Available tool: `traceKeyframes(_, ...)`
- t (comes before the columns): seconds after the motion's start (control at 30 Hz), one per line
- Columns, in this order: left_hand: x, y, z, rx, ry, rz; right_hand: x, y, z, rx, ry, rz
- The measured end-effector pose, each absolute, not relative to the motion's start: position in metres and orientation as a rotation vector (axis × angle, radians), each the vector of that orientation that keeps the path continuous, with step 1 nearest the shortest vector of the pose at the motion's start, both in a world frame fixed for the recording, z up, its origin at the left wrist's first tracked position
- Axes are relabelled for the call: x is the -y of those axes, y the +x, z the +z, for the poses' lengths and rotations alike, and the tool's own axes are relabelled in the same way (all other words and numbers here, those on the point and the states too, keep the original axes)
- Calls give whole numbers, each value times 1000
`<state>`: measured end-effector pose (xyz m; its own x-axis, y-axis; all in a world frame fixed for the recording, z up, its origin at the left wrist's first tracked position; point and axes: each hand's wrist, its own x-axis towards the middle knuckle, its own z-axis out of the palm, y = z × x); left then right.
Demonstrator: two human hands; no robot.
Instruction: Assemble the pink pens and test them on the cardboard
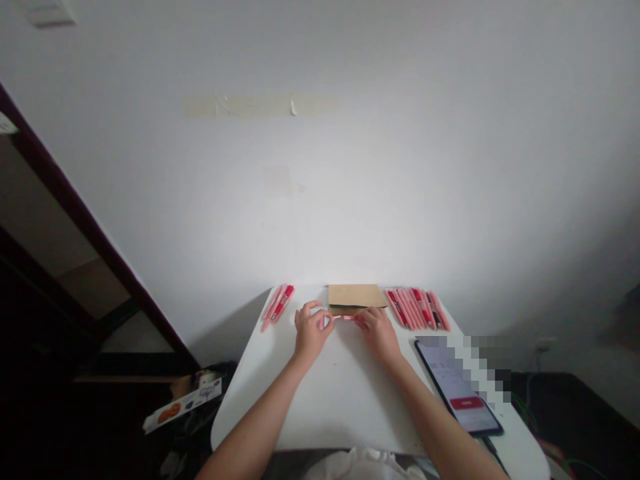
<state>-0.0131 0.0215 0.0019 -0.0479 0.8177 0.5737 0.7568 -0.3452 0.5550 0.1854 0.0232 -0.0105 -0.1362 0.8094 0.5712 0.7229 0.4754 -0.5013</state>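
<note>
Head: pink pen (347,318) between left hand (310,330), right hand (379,332).

Pink-and-red pens (410,309), white table (340,400)

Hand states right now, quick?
Left hand: closed, pinching one end of a slim pink pen-like item.
Right hand: closed, pinching its other end.

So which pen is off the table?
The pen held crosswise between the left hand and right hand. The other pens in view lie in the left group and right row, outside both hands.
</note>
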Motion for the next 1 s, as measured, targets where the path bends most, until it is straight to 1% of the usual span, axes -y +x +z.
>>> traceKeyframes(0.4, -19, -11, 3, -1679, 2188, 1304, -24, 181, -14, 1906, -1191, 127)
traceKeyframes(1.0, -24, -12, -3, -1627, 2143, 1284, -23, 180, -12, 1904, -1142, 120)
